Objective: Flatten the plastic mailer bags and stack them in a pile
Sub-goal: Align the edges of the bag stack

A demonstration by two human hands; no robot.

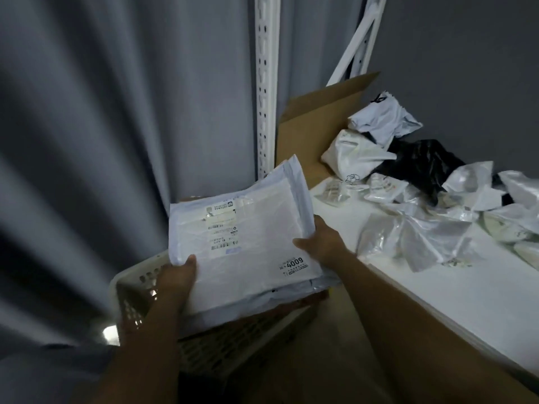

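I am holding a pile of flat mailer bags (245, 246) in both hands, up in the air over a white basket (134, 290) and just beside the white table (437, 301). My left hand (175, 278) is gripping the near corner, with the thumb on top and the fingers tucked under. My right hand (320, 240) is pinching the right edge the same way, thumb on top, and the other fingers are hiding behind the pile. I think I am in the stacking part of the job: these bags are looking flat and neat, and the pile needs a place to rest. Next, I think I should be laying it down flat on a bare bit of the table, keeping the edges lined up so nothing slides off. Then I should be reaching for the crumpled bags (408, 217), which are lying in a heap on the table, white ones and a black bag (420, 161) too. The pile is covering most of the basket, so I cannot tell what is in it. A cardboard box (315, 123) is standing open behind, and I cannot see inside.
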